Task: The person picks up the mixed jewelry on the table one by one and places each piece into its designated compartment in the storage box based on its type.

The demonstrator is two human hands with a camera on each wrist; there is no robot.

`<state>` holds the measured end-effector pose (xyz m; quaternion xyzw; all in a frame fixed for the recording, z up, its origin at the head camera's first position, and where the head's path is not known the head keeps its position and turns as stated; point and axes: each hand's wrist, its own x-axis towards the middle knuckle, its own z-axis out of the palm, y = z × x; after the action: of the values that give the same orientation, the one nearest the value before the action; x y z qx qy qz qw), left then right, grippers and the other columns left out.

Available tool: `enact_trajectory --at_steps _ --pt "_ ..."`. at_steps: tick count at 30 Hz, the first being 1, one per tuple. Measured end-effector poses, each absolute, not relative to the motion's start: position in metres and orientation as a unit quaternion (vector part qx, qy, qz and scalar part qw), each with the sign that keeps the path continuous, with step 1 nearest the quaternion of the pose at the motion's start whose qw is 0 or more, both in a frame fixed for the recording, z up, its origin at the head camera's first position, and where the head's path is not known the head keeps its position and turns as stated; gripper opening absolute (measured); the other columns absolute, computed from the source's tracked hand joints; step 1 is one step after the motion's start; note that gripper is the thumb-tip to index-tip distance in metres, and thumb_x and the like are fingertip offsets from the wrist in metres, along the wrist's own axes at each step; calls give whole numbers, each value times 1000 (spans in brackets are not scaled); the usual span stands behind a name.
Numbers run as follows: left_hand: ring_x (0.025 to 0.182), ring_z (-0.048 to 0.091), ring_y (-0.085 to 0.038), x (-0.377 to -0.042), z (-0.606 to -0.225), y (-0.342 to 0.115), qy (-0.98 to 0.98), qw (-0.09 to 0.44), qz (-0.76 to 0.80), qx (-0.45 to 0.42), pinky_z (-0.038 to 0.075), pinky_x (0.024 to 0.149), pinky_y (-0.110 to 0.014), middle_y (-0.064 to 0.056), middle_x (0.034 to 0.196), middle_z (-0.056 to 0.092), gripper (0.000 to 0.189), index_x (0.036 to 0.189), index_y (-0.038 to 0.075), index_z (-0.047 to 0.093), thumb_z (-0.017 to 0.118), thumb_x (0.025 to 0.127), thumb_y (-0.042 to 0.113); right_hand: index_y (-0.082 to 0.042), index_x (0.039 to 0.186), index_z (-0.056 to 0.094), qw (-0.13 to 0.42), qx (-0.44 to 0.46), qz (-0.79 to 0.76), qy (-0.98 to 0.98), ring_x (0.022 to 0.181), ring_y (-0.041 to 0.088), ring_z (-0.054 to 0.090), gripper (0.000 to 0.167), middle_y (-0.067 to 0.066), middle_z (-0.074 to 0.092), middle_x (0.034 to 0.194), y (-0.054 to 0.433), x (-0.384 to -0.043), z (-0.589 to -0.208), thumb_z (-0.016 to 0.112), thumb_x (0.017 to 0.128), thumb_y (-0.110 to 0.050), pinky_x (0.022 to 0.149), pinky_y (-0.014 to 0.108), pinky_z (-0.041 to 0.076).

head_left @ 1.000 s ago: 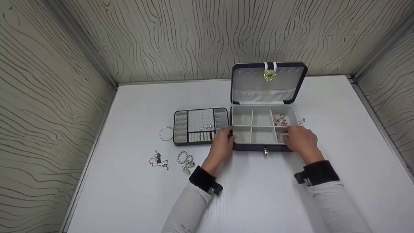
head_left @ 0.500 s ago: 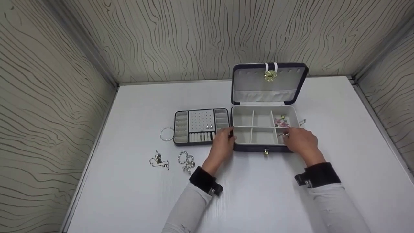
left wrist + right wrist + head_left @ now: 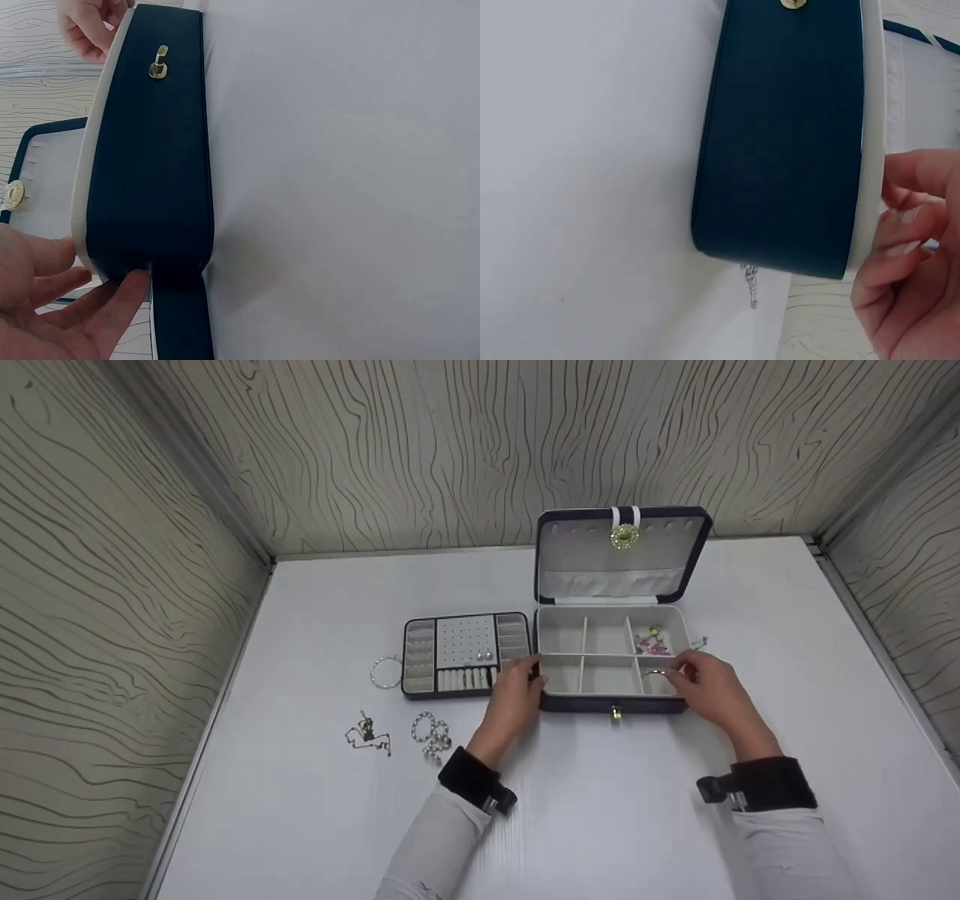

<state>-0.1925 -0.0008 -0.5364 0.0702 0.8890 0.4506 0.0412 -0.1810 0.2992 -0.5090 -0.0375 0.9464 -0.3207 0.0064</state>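
Observation:
A dark blue jewelry box (image 3: 611, 703) stands with its lid raised, showing a pale compartmented inside. My left hand (image 3: 514, 697) touches its left side near the front corner; in the left wrist view its fingers reach the side wall and rim. My right hand (image 3: 709, 686) is at the front right compartment, its fingers bent over the right rim. Beside those fingertips, in that compartment, lies a thin curved piece of jewelry (image 3: 655, 672), too small to tell its kind. The right wrist view shows nothing between the visible fingers. Pink and yellow-green trinkets (image 3: 652, 643) sit in the compartment behind.
Left of the box lies a removable jewelry tray (image 3: 465, 641) with two pearl earrings. A bracelet (image 3: 385, 672), a chain necklace (image 3: 366, 730) and beaded jewelry (image 3: 431, 735) lie on the white table (image 3: 300, 810). A thin silvery chain (image 3: 751, 285) lies beyond the box's right side.
My right hand has shifted slightly right and back from the front right compartment. The thin curved piece there shows more plainly beside its fingertips. My left hand has stayed put.

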Motion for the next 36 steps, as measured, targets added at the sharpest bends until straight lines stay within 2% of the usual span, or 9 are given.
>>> enact_trajectory --at_steps 5,11,16,18,21,23,28,32,36 --pt "105 60 -18 -192 -537 -1 888 43 452 71 52 85 -25 -10 119 60 41 137 3 54 60 98 13 1 107 59 -49 -10 -352 935 62 19 44 12 7 48 74 308 -177 -516 56 96 -3 49 27 37" --pt "108 60 -20 -192 -537 -1 891 42 446 71 51 88 -27 -11 121 60 41 137 3 54 60 98 13 3 126 54 -82 25 -350 933 69 24 44 32 11 44 79 321 -180 -527 53 94 3 55 30 37" --pt "107 60 -20 -191 -536 -1 890 37 448 74 52 88 -27 -12 120 60 40 137 3 55 60 98 12 -4 148 39 -16 43 -385 922 100 40 57 48 25 52 112 330 -183 -531 48 101 -13 69 29 48" --pt "106 60 -20 -191 -536 -1 890 34 449 75 52 88 -27 -12 119 61 40 136 2 55 60 97 11 -9 154 30 25 50 -414 909 115 47 53 53 29 48 130 332 -183 -532 43 104 -22 79 36 50" --pt "105 61 -22 -191 -536 -1 891 29 447 75 52 88 -28 -13 118 61 40 136 2 55 61 97 11 -16 157 22 72 51 -456 886 130 50 40 56 30 37 145 335 -183 -533 38 106 -31 92 42 46" --pt "105 61 -23 -191 -537 0 894 23 440 76 52 89 -30 -13 118 61 40 136 2 55 60 97 11 -18 158 20 89 49 -477 873 134 49 34 56 30 31 150 336 -183 -534 36 107 -33 95 37 45" --pt "109 61 -25 -187 -538 2 910 5 404 93 52 92 -33 -14 122 59 40 138 1 53 56 100 13 -18 157 21 101 57 -505 855 137 45 31 54 29 24 154 335 -184 -535 36 107 -31 86 19 47" --pt "110 61 -25 -185 -538 0 915 1 389 110 52 92 -32 -15 125 57 41 141 1 49 52 102 13 -20 157 19 106 68 -512 849 137 44 33 54 28 20 156 333 -185 -536 35 107 -31 91 28 50" --pt "112 59 -25 -184 -538 -6 909 11 397 127 49 96 -33 -14 124 58 41 141 0 50 52 102 11 -21 157 18 110 73 -512 849 138 44 31 54 26 18 157 333 -184 -536 35 107 -31 98 43 47"
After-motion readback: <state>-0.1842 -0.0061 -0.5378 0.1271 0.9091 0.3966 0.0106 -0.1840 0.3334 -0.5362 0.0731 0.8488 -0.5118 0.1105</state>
